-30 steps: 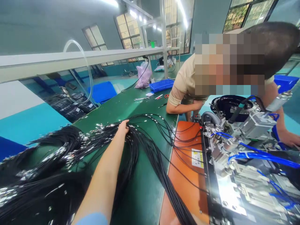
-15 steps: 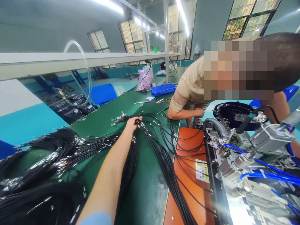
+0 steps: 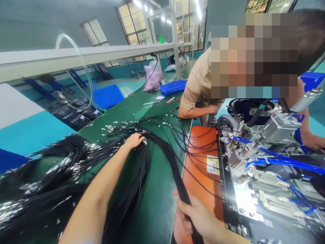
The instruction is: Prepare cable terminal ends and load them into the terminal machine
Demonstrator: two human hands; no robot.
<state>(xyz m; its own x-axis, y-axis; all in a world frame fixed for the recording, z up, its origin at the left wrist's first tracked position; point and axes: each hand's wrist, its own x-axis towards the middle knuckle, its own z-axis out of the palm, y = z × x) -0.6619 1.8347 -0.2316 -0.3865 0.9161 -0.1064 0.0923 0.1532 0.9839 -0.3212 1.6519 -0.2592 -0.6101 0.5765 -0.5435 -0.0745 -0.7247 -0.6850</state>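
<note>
A long bundle of black cables (image 3: 167,149) with metal ends runs over the green table toward me and across the orange machine plate. My right hand (image 3: 194,213) is wrapped round its near part, above the table's edge. At the far part, my left hand (image 3: 135,139) is closed on the cables where the bundle meets another group. That second bundle of black cables (image 3: 138,176) bends down the table beside my left forearm. Loose cables (image 3: 177,130) spread from the far end across to the machine.
More coiled cables (image 3: 68,152) lie on the left of the green table (image 3: 157,200). At right stands a machine (image 3: 269,189) with blue tubes. A co-worker (image 3: 199,81) leans over it. Farther back are a blue tray (image 3: 172,87), a bag (image 3: 152,78) and a wrench (image 3: 151,102).
My left hand has moved left and nearer, bringing the bundle's far part beside the other cables. My right hand has come into view, gripping the near part.
</note>
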